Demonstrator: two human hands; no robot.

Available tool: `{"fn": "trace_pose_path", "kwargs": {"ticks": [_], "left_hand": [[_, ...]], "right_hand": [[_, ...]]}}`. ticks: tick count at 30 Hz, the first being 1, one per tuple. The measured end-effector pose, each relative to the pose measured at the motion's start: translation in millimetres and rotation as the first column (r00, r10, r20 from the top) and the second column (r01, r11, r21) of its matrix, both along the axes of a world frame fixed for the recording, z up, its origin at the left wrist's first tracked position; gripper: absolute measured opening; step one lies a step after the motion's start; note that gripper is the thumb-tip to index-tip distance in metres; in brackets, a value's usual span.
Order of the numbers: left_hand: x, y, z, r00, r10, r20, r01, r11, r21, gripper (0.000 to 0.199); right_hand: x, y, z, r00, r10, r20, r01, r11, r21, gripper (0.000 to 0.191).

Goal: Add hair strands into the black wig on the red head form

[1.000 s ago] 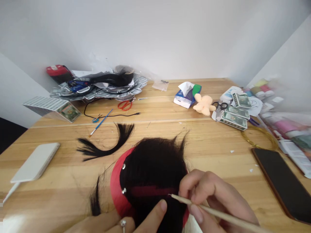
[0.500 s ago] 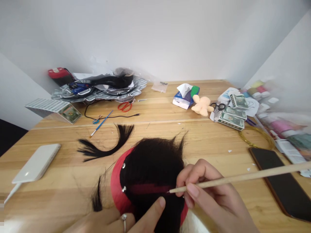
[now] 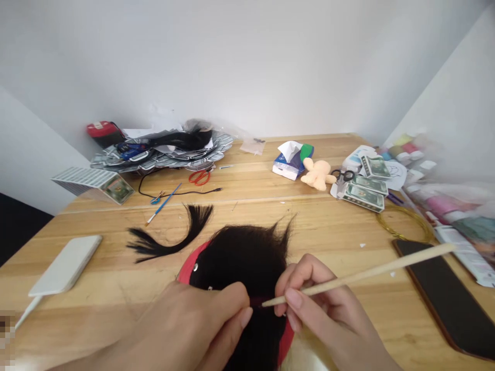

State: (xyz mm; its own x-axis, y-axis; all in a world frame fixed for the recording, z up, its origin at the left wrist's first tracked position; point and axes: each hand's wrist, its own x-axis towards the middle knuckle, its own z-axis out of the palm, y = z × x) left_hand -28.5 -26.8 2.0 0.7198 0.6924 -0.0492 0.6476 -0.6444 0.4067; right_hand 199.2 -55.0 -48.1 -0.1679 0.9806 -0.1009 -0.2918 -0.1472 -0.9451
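In front of me a black hairpiece (image 3: 247, 257) lies over a red rounded base (image 3: 189, 265), fixed with silver pins (image 3: 195, 267). A narrow dark-red strip (image 3: 256, 300) shows as a parting across the hair. My right hand (image 3: 320, 304) grips a thin wooden-handled needle (image 3: 356, 278) like a pen, its tip down at the parting. Left of that tip, my left hand (image 3: 193, 324) has its thumb and index finger pressed together over the hair. Whatever is between those fingertips is too small to make out.
A loose black hair bundle (image 3: 174, 245) lies behind the hairpiece. A white power bank (image 3: 65, 265) is at left, a dark phone (image 3: 444, 299) at right. Farther back are a paintbrush (image 3: 164, 205), a tissue pack (image 3: 288, 162), a plush doll (image 3: 318, 174) and scissors (image 3: 343, 175).
My left hand has moved up onto the hair, its stretched index finger now pinched against the thumb. The needle stays in my right hand near the parting, and the view has shifted slightly.
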Motion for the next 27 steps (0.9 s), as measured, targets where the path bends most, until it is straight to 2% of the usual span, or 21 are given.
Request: {"fn": "trace_pose_path", "kwargs": {"ticks": [4,8,10,15,20,23,27], "left_hand": [[23.1,9.3,15.6,0.97,-0.034,-0.24,0.021,0.998,-0.055,0.035],[38.3,10.2,28.5,0.857,-0.056,-0.513,0.021,0.997,-0.073,0.031],[43.7,8.4,32.6,0.803,-0.053,-0.594,0.01,0.997,-0.076,0.028],[53.4,7.5,35.5,0.78,-0.039,-0.624,0.041,0.999,-0.011,0.025],[55.5,7.0,36.5,0.734,-0.102,-0.672,0.22,0.971,0.093,0.021],[55.2,3.3,36.7,0.758,-0.126,-0.64,0.256,0.96,0.115,0.023],[56.3,-2.3,35.4,0.771,-0.143,-0.62,0.28,0.951,0.128,0.034]], "right_hand": [[-1.5,0.1,2.2,1.0,-0.02,-0.017,0.019,0.999,-0.048,0.041],[-1.7,1.3,4.7,1.0,-0.008,-0.026,0.007,0.998,-0.056,0.041],[-1.5,2.1,5.0,1.0,-0.006,-0.012,0.006,0.999,-0.033,0.04],[-0.6,3.7,-1.2,0.999,0.024,-0.03,-0.024,1.0,0.011,0.039],[-0.6,7.9,-10.1,0.986,0.088,-0.141,-0.086,0.996,0.023,0.033],[-1.7,11.1,-11.9,0.978,0.083,-0.191,-0.086,0.996,-0.005,0.036],[-4.1,13.6,-16.3,0.967,0.055,-0.248,-0.054,0.998,0.009,0.033]]}}
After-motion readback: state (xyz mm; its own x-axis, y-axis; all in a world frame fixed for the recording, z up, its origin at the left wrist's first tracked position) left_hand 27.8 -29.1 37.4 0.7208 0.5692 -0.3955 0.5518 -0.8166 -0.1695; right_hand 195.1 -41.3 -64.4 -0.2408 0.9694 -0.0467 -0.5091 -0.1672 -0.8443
